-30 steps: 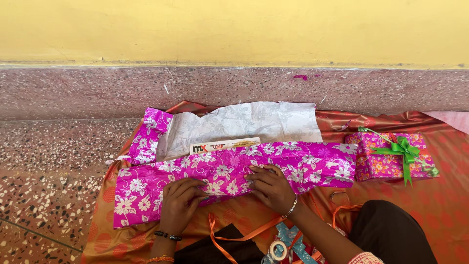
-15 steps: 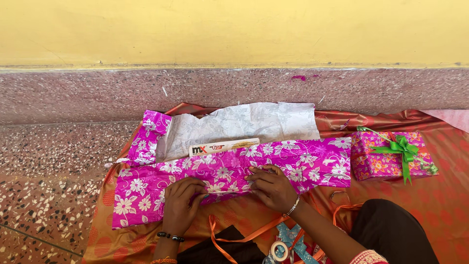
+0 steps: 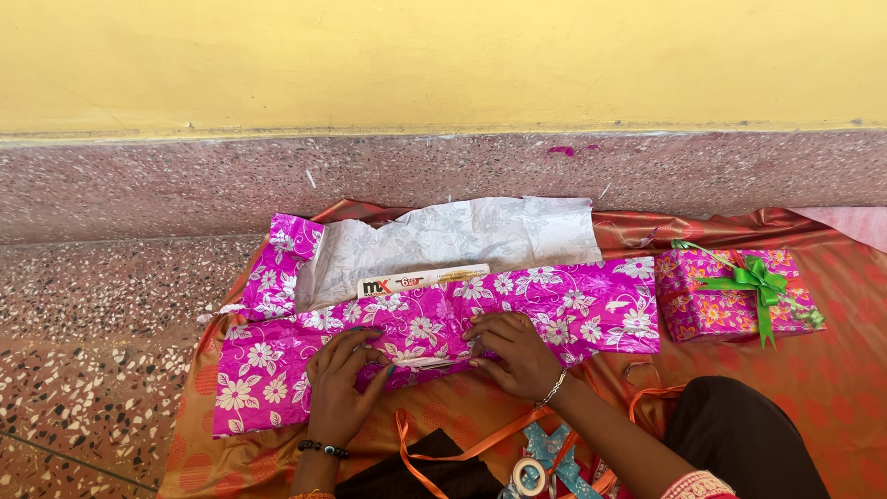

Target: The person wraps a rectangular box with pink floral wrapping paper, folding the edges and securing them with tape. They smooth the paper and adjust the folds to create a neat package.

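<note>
A long sheet of magenta wrapping paper with white flowers (image 3: 573, 300) lies folded over a slim white box (image 3: 423, 279), whose top edge shows above the fold. The paper's white underside (image 3: 462, 236) lies spread behind the box. My left hand (image 3: 340, 374) presses flat on the paper's near edge left of centre. My right hand (image 3: 513, 351) presses the same edge just to the right, fingers curled on the fold. Between the two hands a pale strip of the box or paper edge shows.
A wrapped pink floral gift with a green ribbon bow (image 3: 739, 294) sits at the right on the orange cloth (image 3: 832, 388). Orange ribbon (image 3: 453, 448), a tape roll (image 3: 528, 476) and a blue item lie near my lap. Speckled stone floor (image 3: 92, 305) and a yellow wall lie beyond.
Both hands have drawn a little closer together along the paper's near edge, and the fold has been pulled tighter over the box. The view has shifted slightly.
</note>
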